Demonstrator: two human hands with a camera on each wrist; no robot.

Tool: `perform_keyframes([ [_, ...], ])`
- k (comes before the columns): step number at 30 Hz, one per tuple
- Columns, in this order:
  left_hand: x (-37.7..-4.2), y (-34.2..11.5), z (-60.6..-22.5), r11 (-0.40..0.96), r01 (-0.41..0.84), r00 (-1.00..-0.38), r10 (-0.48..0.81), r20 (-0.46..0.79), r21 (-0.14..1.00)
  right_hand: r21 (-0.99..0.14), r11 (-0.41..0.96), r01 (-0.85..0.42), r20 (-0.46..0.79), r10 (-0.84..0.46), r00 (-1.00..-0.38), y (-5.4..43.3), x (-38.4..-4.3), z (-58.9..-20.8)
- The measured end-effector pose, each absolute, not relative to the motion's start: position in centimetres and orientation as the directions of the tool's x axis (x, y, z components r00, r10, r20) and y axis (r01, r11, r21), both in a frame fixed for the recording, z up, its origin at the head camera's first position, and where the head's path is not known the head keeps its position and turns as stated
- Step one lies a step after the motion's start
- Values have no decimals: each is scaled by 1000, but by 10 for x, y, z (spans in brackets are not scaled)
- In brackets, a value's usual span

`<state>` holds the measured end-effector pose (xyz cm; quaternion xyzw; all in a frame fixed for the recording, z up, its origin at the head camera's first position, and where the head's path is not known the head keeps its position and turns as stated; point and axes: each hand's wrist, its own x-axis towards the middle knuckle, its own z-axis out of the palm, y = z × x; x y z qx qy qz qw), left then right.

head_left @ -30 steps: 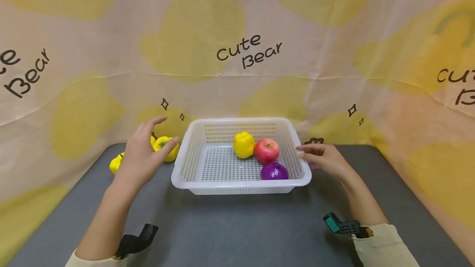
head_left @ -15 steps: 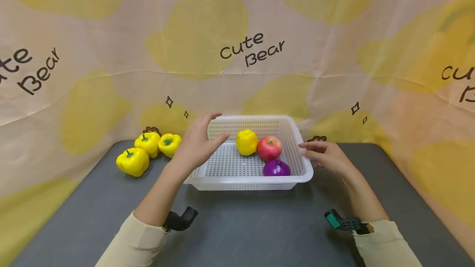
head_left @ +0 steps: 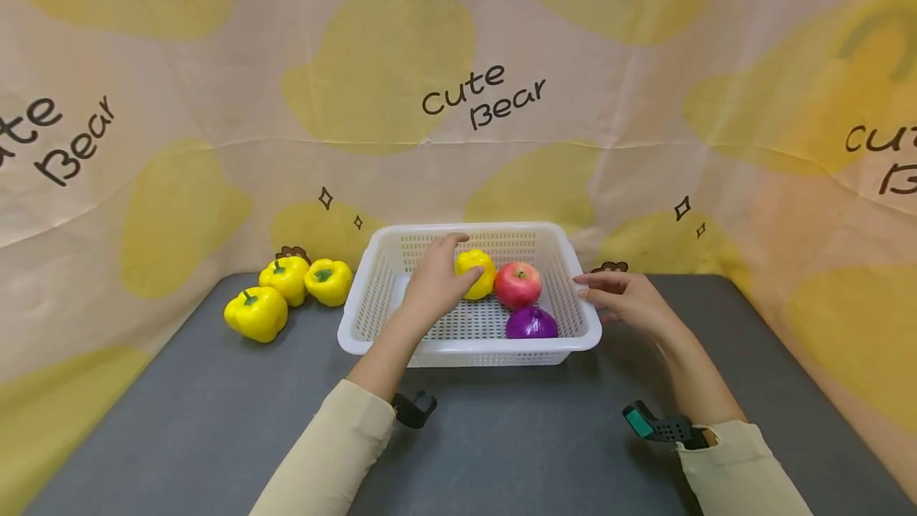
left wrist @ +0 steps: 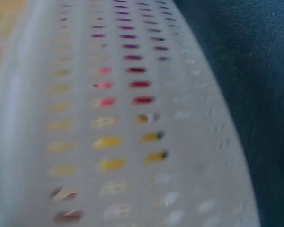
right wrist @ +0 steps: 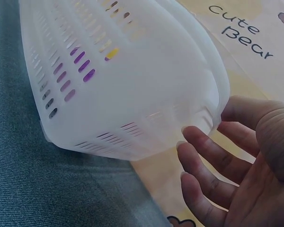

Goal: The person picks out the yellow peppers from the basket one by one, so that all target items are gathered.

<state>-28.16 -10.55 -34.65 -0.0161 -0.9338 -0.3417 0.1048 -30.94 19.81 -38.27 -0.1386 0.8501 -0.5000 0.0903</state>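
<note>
My left hand (head_left: 433, 281) is over the white plastic basket (head_left: 494, 346), its thumb and forefinger spread apart at a yellow bell pepper (head_left: 478, 265) inside. That hand hides part of the pepper. In the basket, a red apple (head_left: 518, 285) sits right of the pepper, and a purple onion (head_left: 532, 324) lies in front of the apple. At the basket's right end, my right hand (head_left: 626, 302) holds the rim between thumb and forefinger. The right wrist view shows the other fingers (right wrist: 203, 182) loosely bent below the rim. Only the basket's slotted wall (left wrist: 113, 104) fills the left wrist view.
Several more yellow bell peppers (head_left: 256, 314) are grouped on the dark grey table (head_left: 501, 436), left of the basket. Behind the table hangs a patterned cloth (head_left: 401, 70) with printed lettering. Black straps (head_left: 414, 409) are on both wrists.
My left hand has moved right from beside the peppers on the table to the pepper in the basket. My right hand stays at the basket's rim.
</note>
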Motion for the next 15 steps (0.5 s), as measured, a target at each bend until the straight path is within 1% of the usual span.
perform_keyframes([
  [5,-295,-98,-358,773,61,-980,-74,186,631,-878,457,-145,-18,-332,-943,197,-310,-381],
  [15,-319,-90,-358,807,26,-986,-76,148,590,-875,470,-121,-42,-321,-946,199,-313,-384],
])
